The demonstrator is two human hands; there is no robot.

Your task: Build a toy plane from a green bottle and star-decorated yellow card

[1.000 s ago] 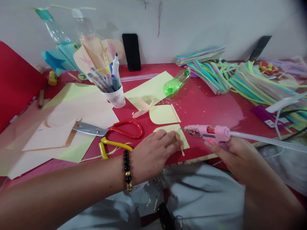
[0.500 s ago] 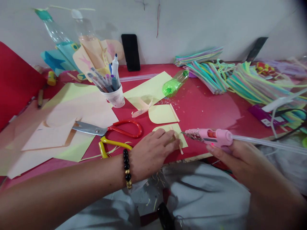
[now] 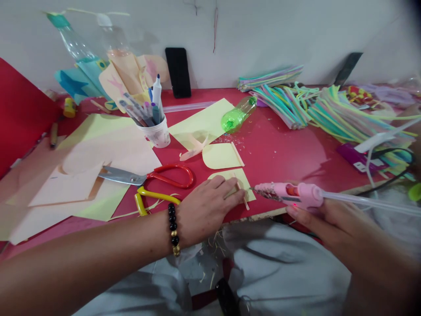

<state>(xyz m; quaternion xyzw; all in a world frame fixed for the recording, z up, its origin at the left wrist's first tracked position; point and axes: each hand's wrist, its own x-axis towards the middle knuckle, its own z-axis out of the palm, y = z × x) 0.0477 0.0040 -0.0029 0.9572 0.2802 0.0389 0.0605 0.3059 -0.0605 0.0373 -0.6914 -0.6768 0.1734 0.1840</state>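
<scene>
My left hand point(image 3: 212, 199) lies flat on a small pale-yellow paper piece point(image 3: 245, 184) by the table's front edge, fingers stretched out. Beside its fingertips, a thin pale strip point(image 3: 246, 202) crosses that paper. My right hand point(image 3: 332, 224) is wrapped around a pink hot glue gun point(image 3: 301, 194) with a lit red light. The nozzle points left, close to my left fingertips; a long clear glue stick point(image 3: 368, 202) sticks out of the back. Just behind is a similar yellow piece with one rounded end point(image 3: 221, 156), a strip along its right edge.
Red-and-yellow-handled scissors point(image 3: 131, 177) lie left, on paper sheets point(image 3: 128, 140). Behind them stands a cup of markers point(image 3: 158, 134). A green bottle point(image 3: 235, 119) lies near the middle. Pastel strip bundles point(image 3: 345, 112) fill the back right. A phone point(image 3: 178, 72) leans against the wall.
The glue gun and my right hand have shifted slightly right and down. My left hand stays on the paper.
</scene>
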